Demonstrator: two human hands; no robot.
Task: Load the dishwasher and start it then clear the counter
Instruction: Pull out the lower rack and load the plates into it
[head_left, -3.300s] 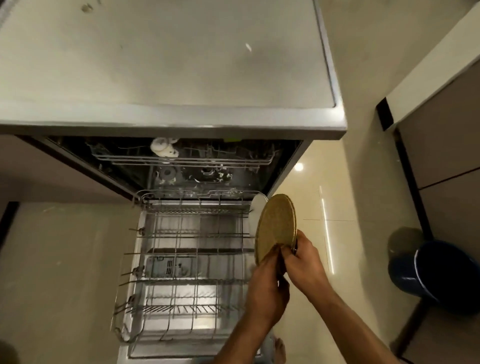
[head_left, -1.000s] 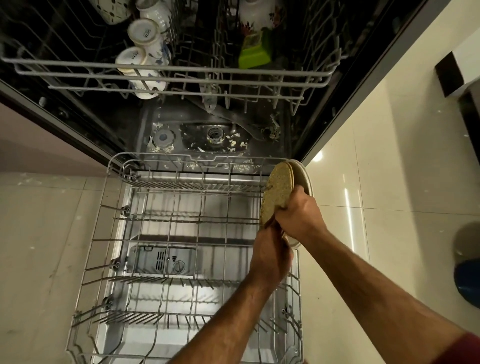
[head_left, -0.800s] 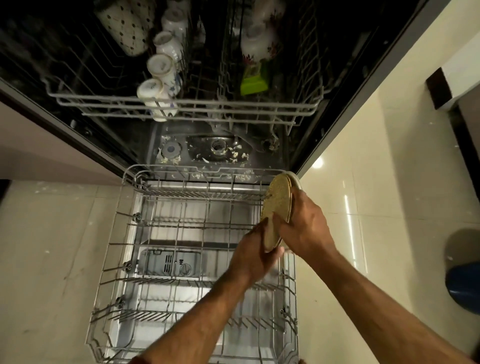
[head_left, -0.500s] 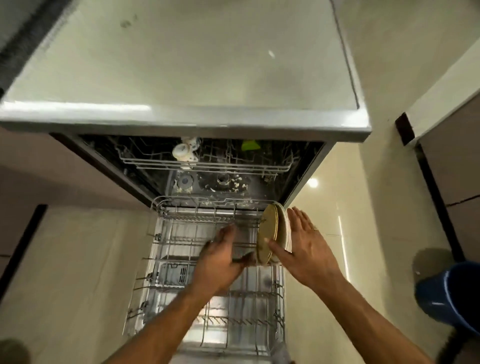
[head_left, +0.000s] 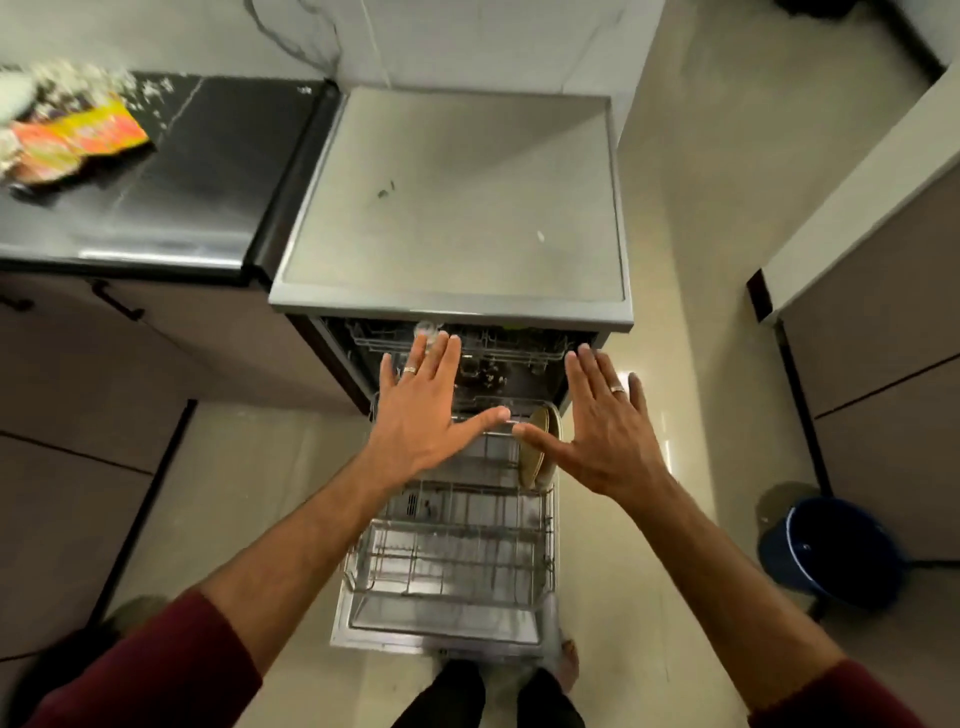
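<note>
I hold both hands out flat above the open dishwasher (head_left: 452, 208), grasping nothing. My left hand (head_left: 423, 415) is spread with fingers straight and a ring on one finger, and it hangs over the left rear corner of the pulled-out lower rack (head_left: 452, 551). My right hand (head_left: 605, 431) is spread the same way, also ringed, over the rack's right rear corner. The two thumbs point toward each other and nearly meet above the rack's back rail.

Two plates (head_left: 540, 447) stand on edge in the rack at its right rear, side by side, just beneath my right thumb; the nearer one is tan-coloured and the one behind it paler. Neither hand touches them. The rest of the rack's wire tines look bare. Behind the rack, inside the dishwasher's dark cavity, the upper rack (head_left: 498, 348) shows, with something pale in it that I cannot make out.

Left of the dishwasher runs a dark desk (head_left: 171, 182), and at its far left lies a bright orange and yellow packet (head_left: 78, 140) amid blurred white bits. On the floor to the right of the dishwasher sits a dark blue bucket (head_left: 831, 551).
</note>
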